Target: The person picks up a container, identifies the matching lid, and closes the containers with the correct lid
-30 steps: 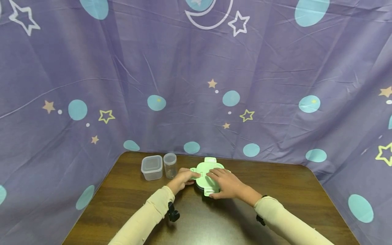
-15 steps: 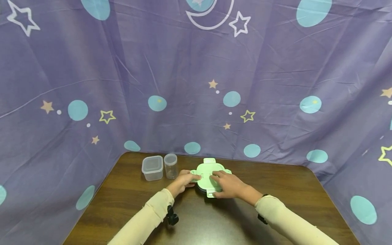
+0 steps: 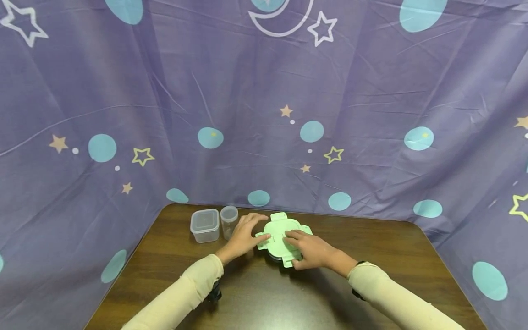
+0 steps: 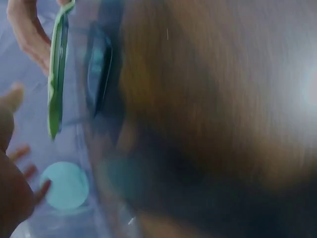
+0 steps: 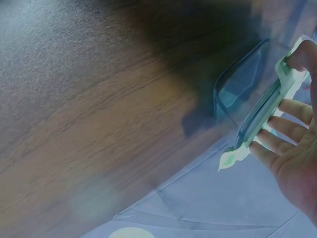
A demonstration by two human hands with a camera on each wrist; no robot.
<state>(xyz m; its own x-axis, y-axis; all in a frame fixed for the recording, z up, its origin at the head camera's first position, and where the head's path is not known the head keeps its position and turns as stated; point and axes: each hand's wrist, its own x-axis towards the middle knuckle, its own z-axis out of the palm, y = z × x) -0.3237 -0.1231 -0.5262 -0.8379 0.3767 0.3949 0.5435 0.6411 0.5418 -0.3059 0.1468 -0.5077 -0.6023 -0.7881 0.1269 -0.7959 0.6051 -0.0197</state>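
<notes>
A food container point(image 3: 274, 258) with a dark body and a light green clip lid point(image 3: 282, 225) stands towards the back of the table. My left hand point(image 3: 242, 234) is spread at its left side, thumb over the left clip point(image 3: 262, 244) and fingers raised apart behind. From the right, my right hand point(image 3: 314, 251) rests on the lid, fingertips on top and thumb at the front clip point(image 3: 287, 262). The right wrist view shows the thumb against that clip and the fingers point(image 5: 290, 130) fairly straight against the lid point(image 5: 262, 116). The left wrist view is blurred.
Left of the green-lidded container stand a clear square tub point(image 3: 205, 228) with a lid and a clear round jar point(image 3: 228, 220). My left fingers are close to the jar. A purple curtain point(image 3: 247, 91) hangs behind the brown wooden table point(image 3: 363, 256).
My left hand has let go of the left clip and spread its fingers up and back. The container has turned slightly counter-clockwise. My right hand has stayed on the lid.
</notes>
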